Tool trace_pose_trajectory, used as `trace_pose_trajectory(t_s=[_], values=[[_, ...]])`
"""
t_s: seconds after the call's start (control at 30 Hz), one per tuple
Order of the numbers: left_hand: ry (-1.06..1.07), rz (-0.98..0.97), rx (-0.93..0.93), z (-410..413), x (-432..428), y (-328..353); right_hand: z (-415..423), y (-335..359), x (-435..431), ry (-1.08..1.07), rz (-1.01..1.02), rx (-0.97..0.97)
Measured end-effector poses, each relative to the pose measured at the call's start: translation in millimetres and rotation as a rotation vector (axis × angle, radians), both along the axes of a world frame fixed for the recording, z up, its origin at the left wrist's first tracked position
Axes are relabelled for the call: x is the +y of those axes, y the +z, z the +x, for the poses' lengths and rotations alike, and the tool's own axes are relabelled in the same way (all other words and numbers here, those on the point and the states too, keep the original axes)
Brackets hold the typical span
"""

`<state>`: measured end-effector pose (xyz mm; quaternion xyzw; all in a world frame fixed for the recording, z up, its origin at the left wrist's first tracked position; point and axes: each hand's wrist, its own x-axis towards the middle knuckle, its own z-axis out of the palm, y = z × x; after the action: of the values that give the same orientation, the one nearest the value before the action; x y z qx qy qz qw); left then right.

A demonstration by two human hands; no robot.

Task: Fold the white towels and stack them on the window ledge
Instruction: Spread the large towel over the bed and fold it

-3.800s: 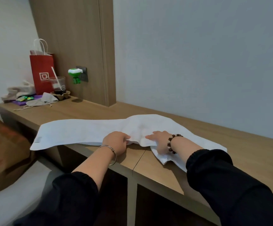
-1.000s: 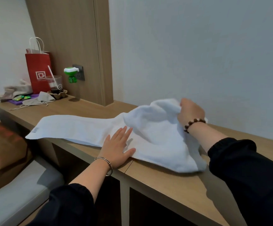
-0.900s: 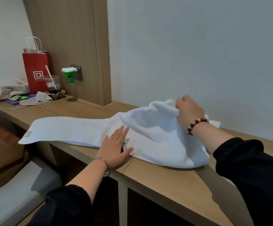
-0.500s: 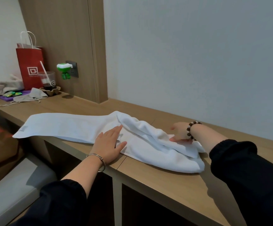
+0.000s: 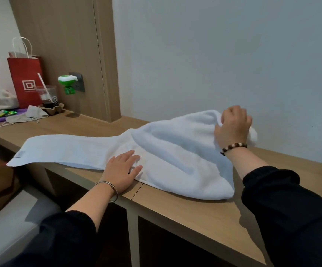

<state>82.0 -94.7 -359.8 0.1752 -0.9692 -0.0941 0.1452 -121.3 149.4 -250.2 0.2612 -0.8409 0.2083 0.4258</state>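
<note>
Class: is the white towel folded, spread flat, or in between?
In between: the white towel lies flat under the left hand; the right hand holds its other end raised.

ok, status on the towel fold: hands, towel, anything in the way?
Left hand flat, pressing white towel to the ledge. Right hand grips the towel's raised right end. Red bag and cup sit far left, clear of the fold.

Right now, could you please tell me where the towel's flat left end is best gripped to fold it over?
Pinch the white towel at its near left corner, by the sewn label, coming from the front: that corner overhangs the ledge, so fingers can probably slip beneath. The left hand, flat mid-towel, is nearer.
</note>
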Motion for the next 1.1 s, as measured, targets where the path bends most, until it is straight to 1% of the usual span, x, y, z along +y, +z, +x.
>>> trace_pose_trajectory(t_s=[0.03,0.07,0.1,0.13,0.17,0.23,0.27,0.33,0.4,0.47,0.53,0.7,0.77,0.8,0.83,0.87,0.9,0.93,0.97,1.03,1.1], values=[[-0.001,0.004,0.007,0.2,0.6,0.2,-0.9,-3.0,3.7,0.038,0.181,-0.119],[-0.002,0.008,0.012,0.1,0.7,0.2,1.3,-8.4,6.0,0.061,0.425,-0.313],[-0.001,0.010,0.016,-0.3,0.8,0.2,3.7,-15.8,7.0,0.096,0.606,-0.552],[0.000,0.008,0.017,-0.9,0.3,0.2,7.9,-21.4,6.8,0.126,0.670,-0.736],[0.001,0.004,0.016,-1.4,-0.4,-0.4,8.5,-27.3,5.9,0.168,0.612,-0.837],[0.003,-0.010,0.032,-2.3,-1.6,-2.0,5.5,-31.2,2.9,0.212,0.374,-0.909],[0.006,-0.016,0.046,-2.3,-2.1,-2.1,1.3,-31.9,1.1,0.190,0.341,-0.925],[0.017,-0.014,0.076,-1.6,-1.9,-1.7,-0.4,-29.9,0.1,0.106,0.465,-0.980],[0.036,-0.012,0.104,-0.6,-1.5,-0.4,0.1,-30.5,-2.3,0.040,0.704,-1.022],[0.050,-0.027,0.120,-0.3,-1.2,-0.6,3.4,-33.1,-5.4,-0.024,0.883,-0.995],[0.058,-0.045,0.126,-0.3,-1.7,-1.5,1.9,-35.1,-6.6,-0.057,0.925,-0.970],[0.055,-0.070,0.134,-1.1,-1.6,-2.8,3.3,-27.0,-5.6,-0.023,0.849,-1.063],[0.073,-0.077,0.115,-1.7,-3.1,-2.5,7.1,-15.5,-3.0,-0.005,0.717,-1.094],[0.081,-0.091,0.128,-0.6,-1.8,-1.7,8.6,-10.2,-0.8,0.005,0.640,-1.120],[0.059,-0.128,0.186,0.9,1.4,-1.3,11.5,-5.4,1.9,0.014,0.573,-1.144],[-0.006,-0.183,0.283,1.8,7.4,-0.4,12.6,-3.1,3.8,0.025,0.522,-1.168],[-0.112,-0.230,0.391,2.4,17.7,3.0,13.5,-2.8,4.8,0.037,0.479,-1.197],[-0.235,-0.245,0.457,3.7,32.9,9.5,14.6,-4.6,5.8,0.049,0.436,-1.222],[-0.366,-0.226,0.455,5.3,51.5,15.9,16.4,-6.8,6.7,0.058,0.381,-1.242],[-0.599,-0.184,0.363,8.3,91.4,25.4,17.5,-13.2,9.3,0.097,0.221,-1.283],[-0.716,-0.231,0.205,8.0,124.0,26.7,15.2,-16.4,12.8,0.156,0.055,-1.338]])
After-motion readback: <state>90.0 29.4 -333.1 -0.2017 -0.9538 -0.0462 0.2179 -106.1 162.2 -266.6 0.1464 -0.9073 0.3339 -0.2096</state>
